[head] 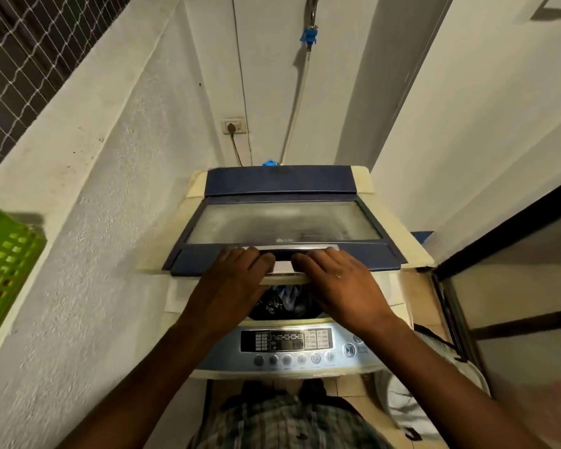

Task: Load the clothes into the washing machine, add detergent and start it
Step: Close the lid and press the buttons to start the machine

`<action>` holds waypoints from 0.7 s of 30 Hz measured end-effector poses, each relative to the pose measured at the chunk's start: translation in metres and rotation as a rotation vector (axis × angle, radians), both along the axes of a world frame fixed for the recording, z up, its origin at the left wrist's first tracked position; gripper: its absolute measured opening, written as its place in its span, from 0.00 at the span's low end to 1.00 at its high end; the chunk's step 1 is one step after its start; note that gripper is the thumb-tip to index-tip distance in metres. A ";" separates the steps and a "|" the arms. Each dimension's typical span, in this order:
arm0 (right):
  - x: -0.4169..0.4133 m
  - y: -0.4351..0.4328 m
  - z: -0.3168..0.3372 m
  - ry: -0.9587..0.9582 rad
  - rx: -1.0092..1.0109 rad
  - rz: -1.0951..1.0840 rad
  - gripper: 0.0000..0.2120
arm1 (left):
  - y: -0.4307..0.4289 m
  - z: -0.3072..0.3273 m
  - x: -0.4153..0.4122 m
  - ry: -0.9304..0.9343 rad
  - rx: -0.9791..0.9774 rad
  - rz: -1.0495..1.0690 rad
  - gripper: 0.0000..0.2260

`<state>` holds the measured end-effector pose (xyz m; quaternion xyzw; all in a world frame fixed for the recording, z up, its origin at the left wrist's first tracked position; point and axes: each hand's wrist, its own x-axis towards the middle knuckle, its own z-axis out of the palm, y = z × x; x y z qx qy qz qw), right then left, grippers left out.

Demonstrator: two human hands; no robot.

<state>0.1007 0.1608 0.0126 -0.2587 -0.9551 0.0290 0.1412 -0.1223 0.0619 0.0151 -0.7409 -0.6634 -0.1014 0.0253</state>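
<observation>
Both grips flat on the lid, front edge; lid part-raised.
Left grip and right grip lie side by side, fingers straight, unclenched, pressing the lid's front edge; nothing grasped. Lid long axis runs left–right across the washing machine, front edge lifted off the opening. Clothes sit in the drum, seen between lid edge and control panel.

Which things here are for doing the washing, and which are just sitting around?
For the washing:
- lid of the washing machine
- clothes in the drum
- control panel
- left hand and right hand, both resting on the lid

Just sitting around:
- green basket on the ledge
- netting up in the corner
</observation>
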 end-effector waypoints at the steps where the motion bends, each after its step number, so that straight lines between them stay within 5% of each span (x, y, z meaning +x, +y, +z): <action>1: 0.001 -0.005 -0.007 -0.009 -0.036 -0.002 0.19 | -0.003 -0.007 0.002 -0.059 -0.035 0.000 0.15; 6: 0.008 -0.024 -0.043 -0.081 -0.234 -0.006 0.12 | -0.018 -0.044 0.015 -0.261 -0.213 0.076 0.15; 9: 0.012 -0.031 -0.060 -0.133 -0.344 -0.020 0.16 | -0.024 -0.068 0.021 -0.298 -0.246 0.109 0.15; 21: 0.009 -0.042 -0.095 -0.096 -0.401 -0.095 0.15 | -0.028 -0.098 0.019 -0.242 -0.342 0.070 0.13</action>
